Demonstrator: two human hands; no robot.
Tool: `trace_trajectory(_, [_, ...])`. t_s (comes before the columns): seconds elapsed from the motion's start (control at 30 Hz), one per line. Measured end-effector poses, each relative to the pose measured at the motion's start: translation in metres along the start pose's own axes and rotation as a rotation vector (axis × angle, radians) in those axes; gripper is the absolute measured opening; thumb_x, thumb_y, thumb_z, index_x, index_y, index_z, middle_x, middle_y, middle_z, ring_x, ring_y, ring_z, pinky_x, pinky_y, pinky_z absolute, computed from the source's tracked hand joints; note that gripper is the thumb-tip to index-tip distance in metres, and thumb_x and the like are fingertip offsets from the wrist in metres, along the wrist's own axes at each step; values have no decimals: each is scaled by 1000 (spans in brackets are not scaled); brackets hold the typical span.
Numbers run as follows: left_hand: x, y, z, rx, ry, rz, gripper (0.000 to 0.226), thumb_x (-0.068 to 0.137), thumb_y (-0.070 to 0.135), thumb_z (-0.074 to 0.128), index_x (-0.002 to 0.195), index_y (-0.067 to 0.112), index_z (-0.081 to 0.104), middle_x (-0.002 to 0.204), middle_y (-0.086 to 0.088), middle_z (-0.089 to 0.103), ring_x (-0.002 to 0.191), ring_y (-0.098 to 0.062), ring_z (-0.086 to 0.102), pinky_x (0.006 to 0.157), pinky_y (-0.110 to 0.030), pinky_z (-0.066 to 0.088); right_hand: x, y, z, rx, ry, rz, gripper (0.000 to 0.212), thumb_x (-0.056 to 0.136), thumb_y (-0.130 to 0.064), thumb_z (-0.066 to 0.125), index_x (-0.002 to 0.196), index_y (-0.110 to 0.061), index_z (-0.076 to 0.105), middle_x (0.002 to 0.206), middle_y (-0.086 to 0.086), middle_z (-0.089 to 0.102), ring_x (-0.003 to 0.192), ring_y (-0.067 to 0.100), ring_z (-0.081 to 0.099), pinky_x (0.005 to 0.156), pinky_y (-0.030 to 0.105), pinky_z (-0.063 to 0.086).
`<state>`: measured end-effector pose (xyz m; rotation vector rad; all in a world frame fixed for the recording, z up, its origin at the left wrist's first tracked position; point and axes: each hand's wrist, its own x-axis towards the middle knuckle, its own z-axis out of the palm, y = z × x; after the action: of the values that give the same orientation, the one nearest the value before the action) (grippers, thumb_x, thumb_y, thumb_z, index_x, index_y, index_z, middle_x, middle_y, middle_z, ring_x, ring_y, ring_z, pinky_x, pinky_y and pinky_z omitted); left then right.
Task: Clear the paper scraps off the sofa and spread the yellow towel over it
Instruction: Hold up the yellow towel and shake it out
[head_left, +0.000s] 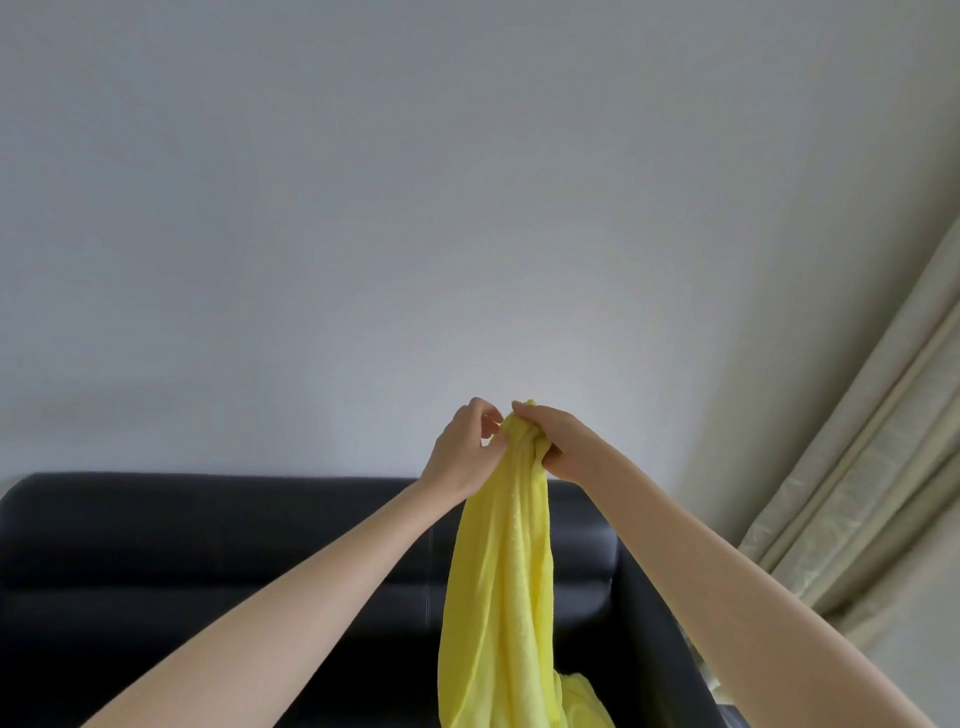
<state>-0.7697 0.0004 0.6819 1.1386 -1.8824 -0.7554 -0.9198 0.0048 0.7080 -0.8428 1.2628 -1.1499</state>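
Observation:
The yellow towel (498, 582) hangs bunched in a long drape in front of the black sofa (208, 561). My right hand (561, 441) grips its gathered top edge, held up above the sofa's backrest. My left hand (462, 452) is right beside it, fingers pinching the same top edge. The towel's lower end falls out of view at the bottom of the frame. The sofa's seat is out of view, and no paper scraps show.
A plain grey-white wall (415, 208) fills the view behind the sofa. Pale curtains (857, 467) hang at the right, close to the sofa's right arm (665, 623).

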Motion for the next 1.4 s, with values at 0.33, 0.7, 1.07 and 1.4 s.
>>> trace_trajectory(0.33, [-4, -5, -4, -79, -79, -11, 27, 92, 44, 52, 108, 22, 48, 103, 9, 59, 95, -12, 62, 87, -34, 53, -14, -1, -1, 77, -124, -19, 25, 90, -23, 58, 92, 1, 63, 90, 18, 66, 80, 29, 67, 73, 35, 56])
trace_trajectory(0.7, [0, -14, -13, -168, -31, -120, 28, 100, 39, 42, 102, 13, 52, 95, 0, 59, 92, -20, 57, 81, -31, 47, -26, -6, 5, -107, -275, 8, 27, 90, 11, 46, 111, 2, 62, 110, 19, 67, 101, 30, 67, 94, 36, 53])
trace_trajectory(1.07, [-3, -14, -22, -375, 26, -326, 68, 97, 59, 15, 125, 12, 56, 121, -5, 60, 118, -21, 55, 99, -32, 40, -23, 10, 15, -846, 14, -525, 13, 82, -25, 74, 77, -28, 62, 95, -3, 52, 83, 11, 49, 73, 18, 38])
trace_trajectory(1.4, [0, -21, -25, -463, -33, -309, 50, 99, 51, 27, 116, 14, 56, 123, -12, 60, 110, -21, 58, 104, -44, 42, -34, 5, 29, -478, -176, -631, 12, 92, -11, 60, 83, -13, 52, 77, -6, 53, 74, 16, 48, 65, 18, 38])
